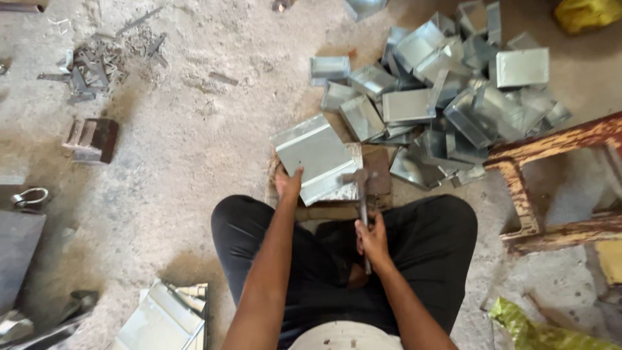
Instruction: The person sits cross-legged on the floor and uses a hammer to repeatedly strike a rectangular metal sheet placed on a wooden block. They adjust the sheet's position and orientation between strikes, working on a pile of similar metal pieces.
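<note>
From the head camera we look straight down on a person sitting on the dusty floor (194,149), knees spread in dark trousers, both bare arms reaching forward. The left hand (287,183) presses down on the near-left edge of a folded sheet-metal piece (316,155), fingers curled over that edge and pinning it flat. The piece lies tilted across a worn block (379,170) that sits on the floor just ahead of the knees. The right hand (372,240) is clenched around the shaft of a hammer (361,188), gripping it low down; the shaft runs up and away from the body, and the hammer head sits right at the piece's near-right edge, touching it or just above, hard to call from here. Beyond the block and off to the right, a big heap of bent metal boxes (447,84) sprawls over the floor, shiny grey shapes stacked and leaning at all angles, the nearest ones just beside the block. At the right edge stands a rusty wooden frame (525,188), its leg planted next to the heap. Far left, a small dark bracket (92,139) rests alone, with a scatter of metal scraps (94,65) above it. Near the bottom, beside the left knee, lie more folded sheets (165,317). A yellow-green bag (538,330) pokes in at bottom right.
</note>
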